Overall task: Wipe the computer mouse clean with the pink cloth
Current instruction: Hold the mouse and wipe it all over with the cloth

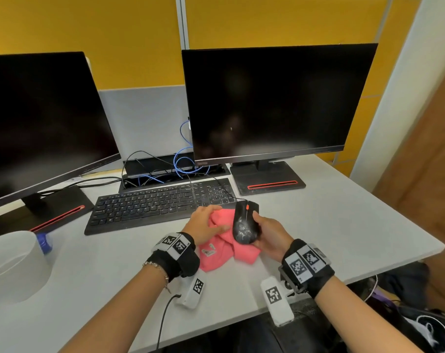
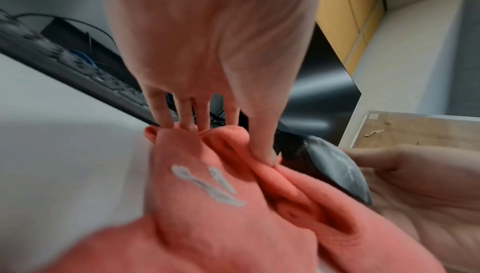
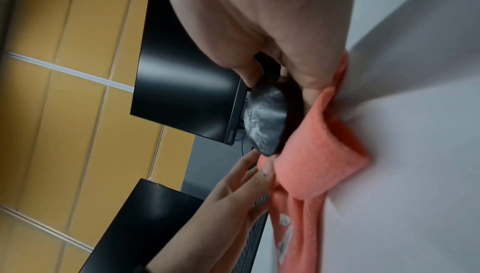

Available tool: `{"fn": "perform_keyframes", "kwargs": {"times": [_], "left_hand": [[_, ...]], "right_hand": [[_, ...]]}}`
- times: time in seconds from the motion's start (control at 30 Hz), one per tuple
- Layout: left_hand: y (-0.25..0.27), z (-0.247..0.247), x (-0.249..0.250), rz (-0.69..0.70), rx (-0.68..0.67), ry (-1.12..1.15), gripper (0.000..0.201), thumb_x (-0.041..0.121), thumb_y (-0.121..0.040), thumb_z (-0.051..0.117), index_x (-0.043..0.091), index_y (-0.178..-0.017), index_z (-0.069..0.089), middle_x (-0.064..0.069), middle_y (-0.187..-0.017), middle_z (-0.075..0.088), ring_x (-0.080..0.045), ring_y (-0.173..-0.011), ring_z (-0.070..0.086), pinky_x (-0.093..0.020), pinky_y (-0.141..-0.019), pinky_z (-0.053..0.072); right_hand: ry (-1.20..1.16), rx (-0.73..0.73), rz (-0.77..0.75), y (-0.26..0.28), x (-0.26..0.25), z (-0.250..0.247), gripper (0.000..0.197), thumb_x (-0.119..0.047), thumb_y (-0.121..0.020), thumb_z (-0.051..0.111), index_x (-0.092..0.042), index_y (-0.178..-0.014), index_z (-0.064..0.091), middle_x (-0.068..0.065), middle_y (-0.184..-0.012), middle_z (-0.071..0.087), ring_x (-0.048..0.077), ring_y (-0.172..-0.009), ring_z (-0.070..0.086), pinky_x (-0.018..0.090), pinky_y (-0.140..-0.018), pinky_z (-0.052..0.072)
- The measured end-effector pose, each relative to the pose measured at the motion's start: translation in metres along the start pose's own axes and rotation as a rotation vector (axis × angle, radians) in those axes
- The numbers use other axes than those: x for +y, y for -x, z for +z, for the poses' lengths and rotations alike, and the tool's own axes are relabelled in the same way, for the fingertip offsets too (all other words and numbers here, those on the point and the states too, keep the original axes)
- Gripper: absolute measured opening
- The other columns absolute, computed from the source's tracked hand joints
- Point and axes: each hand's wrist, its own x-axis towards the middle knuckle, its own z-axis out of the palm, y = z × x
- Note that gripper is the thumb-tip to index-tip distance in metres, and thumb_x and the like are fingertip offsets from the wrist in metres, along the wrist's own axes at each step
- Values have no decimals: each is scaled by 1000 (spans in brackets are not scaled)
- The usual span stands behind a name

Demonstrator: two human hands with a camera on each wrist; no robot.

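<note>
With the right hand gripping the black computer mouse, the left hand pinching the pink cloth should scrub the whitish smears firmly.

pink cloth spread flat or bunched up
Bunched up: the pink cloth lies in thick folds on the desk, held by the left hand.

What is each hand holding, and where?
Right hand grips the mouse round its right side; left hand pinches the pink cloth at its bunched top.
</note>
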Motion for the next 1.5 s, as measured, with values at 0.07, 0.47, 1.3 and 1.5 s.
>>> {"fn": "perform_keyframes", "kwargs": {"times": [0.07, 0.47, 1.3, 1.5], "left_hand": [[0, -3, -3, -17, -75, -104, 79, 45, -80, 71, 28, -147, 33, -5, -142, 38, -24, -132, 35, -44, -110, 34], [4, -19, -4, -184, -56, -381, 35, 59, -79, 65, 25, -86, 55, -5, -108, 44, -23, -110, 38, -36, -97, 37], [22, -49, 8, -370, -206, 623, 39, 37, -103, 38, 8, -116, 60, -17, -112, 67, -26, -94, 64, -38, -85, 53], [23, -74, 17, -306, -34, 740, 38, 46, -103, 30, 18, -106, 56, -6, -89, 66, -10, -68, 63, -19, -55, 54]], "right_hand": [[43, 36, -6, 0, 0, -5, 41, -22, -105, 38, 10, -130, 48, 16, -92, 61, 17, -62, 67, 23, -39, 51], [82, 64, -26, -1, -2, -6, 32, -26, -105, 39, -3, -98, 58, 17, -93, 66, 26, -81, 66, 33, -54, 60], [14, -23, -45, -4, 2, 11, 38, -31, -102, 45, -1, -124, 55, 17, -107, 68, 32, -99, 68, 45, -72, 61], [46, -51, -131, -5, -7, 11, 39, -30, -104, 40, -2, -125, 58, 18, -115, 68, 33, -104, 67, 38, -78, 61]]}}
